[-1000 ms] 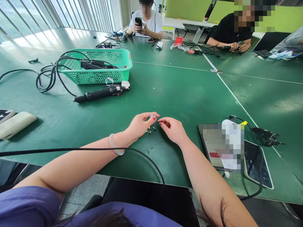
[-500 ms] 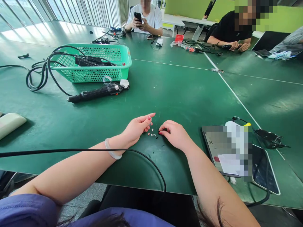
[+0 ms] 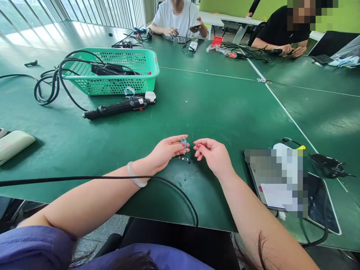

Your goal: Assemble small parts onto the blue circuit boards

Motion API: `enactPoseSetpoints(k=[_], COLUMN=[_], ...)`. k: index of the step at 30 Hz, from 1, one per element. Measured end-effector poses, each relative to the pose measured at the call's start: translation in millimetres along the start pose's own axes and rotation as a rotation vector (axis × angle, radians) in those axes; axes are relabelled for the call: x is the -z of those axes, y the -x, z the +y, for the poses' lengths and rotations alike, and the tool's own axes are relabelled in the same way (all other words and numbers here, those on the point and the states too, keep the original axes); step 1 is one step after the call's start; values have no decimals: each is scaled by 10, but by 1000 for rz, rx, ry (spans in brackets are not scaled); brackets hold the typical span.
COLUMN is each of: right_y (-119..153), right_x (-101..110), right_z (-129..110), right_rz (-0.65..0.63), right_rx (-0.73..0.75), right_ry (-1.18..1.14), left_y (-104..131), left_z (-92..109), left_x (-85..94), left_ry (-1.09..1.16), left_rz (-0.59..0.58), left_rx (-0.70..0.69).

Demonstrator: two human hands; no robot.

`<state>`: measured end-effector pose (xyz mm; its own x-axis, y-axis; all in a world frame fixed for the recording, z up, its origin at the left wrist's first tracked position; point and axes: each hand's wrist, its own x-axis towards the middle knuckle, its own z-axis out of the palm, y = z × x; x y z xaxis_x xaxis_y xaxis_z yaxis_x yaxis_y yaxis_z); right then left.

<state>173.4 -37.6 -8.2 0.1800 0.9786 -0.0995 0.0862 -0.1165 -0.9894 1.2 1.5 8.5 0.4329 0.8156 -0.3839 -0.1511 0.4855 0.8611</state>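
Note:
My left hand is closed, with a small blue-grey metal part held at its fingertips just above the table. Facing it, my right hand has thumb and forefinger pinched together. Whatever lies in that pinch is too small to name. Below and between the hands, tiny pieces lie on the green table: a white oblong frame, a reddish bit and a black bit.
A black electric screwdriver lies before a green basket holding cables. A black cable crosses over my left forearm. Two tablet-like devices lie at right. Two people sit across the table.
My right hand has lifted from beside the tiny pieces, its fingers now pinched near my left hand. The blue-grey part shows more fully. The person in white has lowered a phone.

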Motion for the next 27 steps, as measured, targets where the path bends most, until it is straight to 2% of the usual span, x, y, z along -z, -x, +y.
enactPoseSetpoints(k=[4, 10, 18, 27], right_y=[-15, 7, 15, 62], right_x=[-42, -73, -222, -315], right_z=[-19, -26, -45, -39], right_rz=[3, 43, 95, 142], right_rx=[-100, -113, -192, -105], right_ry=[-239, -332, -371, -328], left_y=[22, 44, 35, 61], left_z=[-14, -34, -85, -64], left_x=[-6, -6, 4, 7], left_ry=[-227, -444, -582, -584], left_rz=[-48, -96, -75, -37], left_rx=[-85, -177, -253, -283])
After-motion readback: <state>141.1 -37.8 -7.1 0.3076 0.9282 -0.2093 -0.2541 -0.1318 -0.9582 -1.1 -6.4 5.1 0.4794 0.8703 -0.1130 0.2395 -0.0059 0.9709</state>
